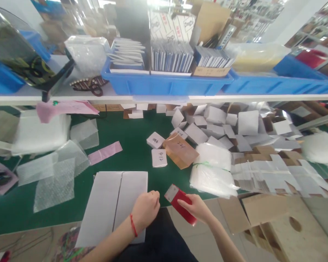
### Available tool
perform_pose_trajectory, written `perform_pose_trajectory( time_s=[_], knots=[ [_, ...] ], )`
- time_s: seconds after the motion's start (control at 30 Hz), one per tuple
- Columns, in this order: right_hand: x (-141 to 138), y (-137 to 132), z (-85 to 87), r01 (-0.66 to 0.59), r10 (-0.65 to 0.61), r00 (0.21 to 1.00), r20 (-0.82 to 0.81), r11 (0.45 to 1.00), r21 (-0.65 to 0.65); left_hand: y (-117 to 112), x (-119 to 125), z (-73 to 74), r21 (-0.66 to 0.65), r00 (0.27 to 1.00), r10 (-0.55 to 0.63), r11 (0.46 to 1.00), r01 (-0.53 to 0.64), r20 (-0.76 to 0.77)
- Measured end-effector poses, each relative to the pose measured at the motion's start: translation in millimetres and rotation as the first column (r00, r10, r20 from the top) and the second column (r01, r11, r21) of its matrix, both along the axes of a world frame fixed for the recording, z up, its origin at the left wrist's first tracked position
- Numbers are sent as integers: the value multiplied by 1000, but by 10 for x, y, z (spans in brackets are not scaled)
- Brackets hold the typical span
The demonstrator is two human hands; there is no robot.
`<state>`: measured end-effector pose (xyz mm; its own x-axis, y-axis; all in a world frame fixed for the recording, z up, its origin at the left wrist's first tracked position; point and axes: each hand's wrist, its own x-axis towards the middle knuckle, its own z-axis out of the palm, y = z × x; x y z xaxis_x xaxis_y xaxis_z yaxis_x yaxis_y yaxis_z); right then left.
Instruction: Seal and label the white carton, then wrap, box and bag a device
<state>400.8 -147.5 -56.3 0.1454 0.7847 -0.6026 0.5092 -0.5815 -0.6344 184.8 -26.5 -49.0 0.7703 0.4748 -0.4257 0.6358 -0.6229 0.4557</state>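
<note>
A white carton [106,200] with a dark seam between its two top flaps lies at the table's front edge, partly over it. Over its right side my left hand [147,207], a red cord at the wrist, is closed with fingertips pressed together; whatever they hold is hidden or too small to see. To the right, my right hand [192,207] grips a red handheld tool with a pale grey end [182,207], perhaps a tape dispenser. The tool is tilted, its grey end toward my left hand. Behind lie small white boxes [159,158] and a brown box [180,150] with handwritten numbers.
Bubble bags [57,178] and a pink slip [105,153] lie left. Bundled white pouches [213,169], flattened cartons [273,171] and heaped small boxes [215,127] fill the right. A shelf with blue bins [169,84] crosses above; an open cardboard box [265,207] stands lower right.
</note>
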Motion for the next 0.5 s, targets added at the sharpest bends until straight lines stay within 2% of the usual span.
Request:
perform_pose_trajectory(
  time_s=[0.03, 0.07, 0.1, 0.17, 0.23, 0.37, 0.43, 0.5],
  knots=[
    [-43, -46, 58, 53, -50, 994, -99, 998, 35, 17, -88, 90, -56, 988, 135, 990, -131, 74],
    [-100, -68, 118, 85, -74, 982, -175, 995, 55, 27, -171, 152, -163, 947, 284, 952, -260, 148],
    [-168, -69, 179, 82, -66, 973, -220, 995, 64, 30, -247, 187, -307, 876, 436, 879, -366, 205],
    [-325, -16, 303, 20, 3, 967, -256, 996, 88, 18, -369, 200, -595, 714, 669, 665, -452, 204],
    [-494, 80, 416, -67, 94, 960, -262, 991, 112, -5, -457, 191, -757, 643, 755, 495, -427, 130],
    [-798, 260, 552, -196, 231, 935, -268, 969, 150, -24, -646, 271, -902, 575, 818, 257, -347, 11],
    [-915, 306, 569, -227, 265, 925, -274, 960, 162, -16, -769, 337, -923, 505, 862, 159, -349, -43],
    [-1013, 329, 576, -232, 269, 922, -277, 959, 161, -6, -893, 382, -927, 443, 894, 115, -357, -60]
  ],
)
